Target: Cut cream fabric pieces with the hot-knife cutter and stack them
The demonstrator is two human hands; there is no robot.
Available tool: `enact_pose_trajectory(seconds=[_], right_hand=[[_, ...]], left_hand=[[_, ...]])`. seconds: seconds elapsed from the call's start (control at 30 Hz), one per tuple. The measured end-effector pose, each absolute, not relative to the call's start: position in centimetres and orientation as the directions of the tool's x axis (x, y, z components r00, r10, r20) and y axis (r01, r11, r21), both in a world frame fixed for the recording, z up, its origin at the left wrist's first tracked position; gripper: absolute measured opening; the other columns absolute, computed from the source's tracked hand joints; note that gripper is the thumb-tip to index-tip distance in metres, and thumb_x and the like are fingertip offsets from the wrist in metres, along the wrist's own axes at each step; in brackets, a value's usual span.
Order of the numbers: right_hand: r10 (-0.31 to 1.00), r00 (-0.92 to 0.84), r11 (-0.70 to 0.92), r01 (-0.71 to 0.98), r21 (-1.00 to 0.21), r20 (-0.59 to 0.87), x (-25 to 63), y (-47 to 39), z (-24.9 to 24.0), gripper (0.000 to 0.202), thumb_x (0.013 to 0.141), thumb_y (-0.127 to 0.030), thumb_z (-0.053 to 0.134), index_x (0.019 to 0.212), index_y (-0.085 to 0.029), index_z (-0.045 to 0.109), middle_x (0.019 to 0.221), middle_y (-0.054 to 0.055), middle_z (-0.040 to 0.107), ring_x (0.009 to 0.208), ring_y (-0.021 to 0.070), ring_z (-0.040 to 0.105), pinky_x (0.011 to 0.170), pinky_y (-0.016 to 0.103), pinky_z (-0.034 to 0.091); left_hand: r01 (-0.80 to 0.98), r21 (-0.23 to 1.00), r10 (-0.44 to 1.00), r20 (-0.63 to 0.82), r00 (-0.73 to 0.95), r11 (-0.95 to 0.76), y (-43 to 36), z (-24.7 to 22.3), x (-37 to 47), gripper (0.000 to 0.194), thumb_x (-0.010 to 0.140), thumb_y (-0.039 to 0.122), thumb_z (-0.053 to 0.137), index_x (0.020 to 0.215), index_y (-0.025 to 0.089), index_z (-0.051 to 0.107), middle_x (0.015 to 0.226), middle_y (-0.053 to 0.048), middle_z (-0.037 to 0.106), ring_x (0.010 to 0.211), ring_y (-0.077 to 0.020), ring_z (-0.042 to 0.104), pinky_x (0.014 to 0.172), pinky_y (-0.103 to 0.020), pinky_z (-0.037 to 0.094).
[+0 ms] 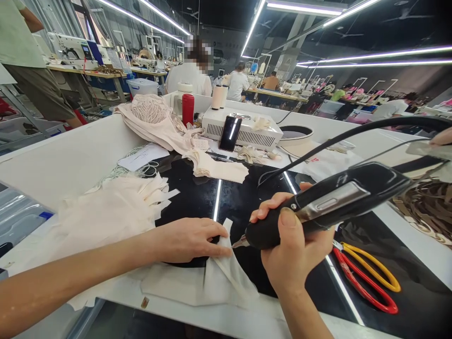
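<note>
My left hand [192,240] pinches the upper part of a pale fabric piece [228,268] between thumb and fingers, over the front edge of the black glossy plate [190,202]. In my right hand [294,249] is a black handheld tool [335,202] with a cable, the fingers wrapped round its body. Its narrow metal tip [240,242] points left, beside the held fabric; whether it touches is unclear. A heap of cream fabric pieces [109,212] lies to the left.
Scissors with red and yellow handles [370,278] lie right of my right hand. Behind the plate are a phone [230,133], a white box unit [247,129], a red bottle [188,109] and stacked bra pieces [155,117]. Brown strips [423,207] lie far right. People sit further back.
</note>
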State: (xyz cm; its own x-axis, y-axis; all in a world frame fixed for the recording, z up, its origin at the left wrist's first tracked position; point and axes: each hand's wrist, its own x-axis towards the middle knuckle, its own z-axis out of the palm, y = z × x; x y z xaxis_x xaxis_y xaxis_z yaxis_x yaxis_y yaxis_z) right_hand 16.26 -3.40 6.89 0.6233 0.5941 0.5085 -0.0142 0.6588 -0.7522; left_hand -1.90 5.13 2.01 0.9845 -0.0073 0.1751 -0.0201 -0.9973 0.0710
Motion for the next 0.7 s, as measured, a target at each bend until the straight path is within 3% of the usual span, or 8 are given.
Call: enact_pose_trajectory(seconds=[0.57,0.7], right_hand=[[0.566,0.628,0.692,-0.011,-0.722,0.533,16.3,-1.9,7.0,0.044,0.083,-0.027,0.080,0.121,-0.024,0.058,0.080,-0.005,0.067,0.057,0.0137,0.062,0.054,0.031,0.057],[0.595,0.653,0.645,-0.040,-0.763,0.469,16.3,-2.0,6.9,0.049,0.079,-0.028,0.084,0.121,-0.025,0.059,0.079,-0.004,0.067,0.058,0.0146,0.062,0.053,0.031,0.058]], left_hand=[[-0.028,0.094,-0.007,0.216,0.976,-0.995,5.1,1.6,-1.9,0.050,0.096,0.002,0.051,0.136,0.026,0.065,0.142,-0.010,0.060,0.127,-0.0238,0.061,0.105,-0.033,0.053],[-0.020,0.067,-0.006,0.208,0.978,-0.998,4.8,1.7,-1.7,0.047,0.100,0.007,0.049,0.138,0.027,0.066,0.142,-0.008,0.061,0.125,-0.0223,0.062,0.106,-0.031,0.053]])
